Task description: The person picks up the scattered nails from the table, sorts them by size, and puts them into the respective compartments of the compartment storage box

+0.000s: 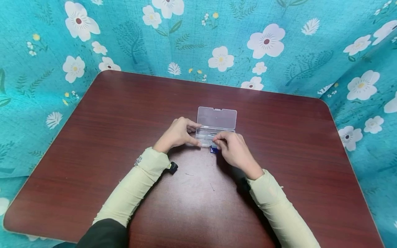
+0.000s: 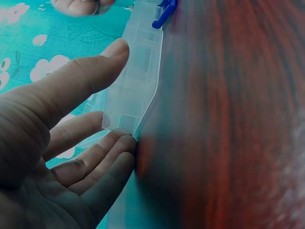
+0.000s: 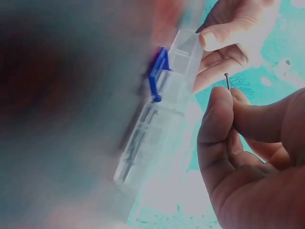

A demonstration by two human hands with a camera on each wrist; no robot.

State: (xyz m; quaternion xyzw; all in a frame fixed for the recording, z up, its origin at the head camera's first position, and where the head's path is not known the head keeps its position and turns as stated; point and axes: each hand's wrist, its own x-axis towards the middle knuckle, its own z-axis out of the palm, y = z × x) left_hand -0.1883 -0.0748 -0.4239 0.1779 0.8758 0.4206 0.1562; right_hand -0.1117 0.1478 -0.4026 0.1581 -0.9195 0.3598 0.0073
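A clear plastic compartment box lies with its lid raised at the back and a blue latch hanging at its front. My left hand holds the box's left end, thumb at the front corner and fingers against the end wall. Above the right part of the box is my right hand. Between its thumb and forefinger it pinches a thin metal pin with a small head. Thin dark pieces lie in one compartment, too blurred to tell more. The pin's lower end is hidden by the fingers.
Two thin metal pieces lie apart on the dark red wooden table, in front of the box. A turquoise floral cloth hangs behind the table and at both sides. Dark wrist cameras sit on both wrists.
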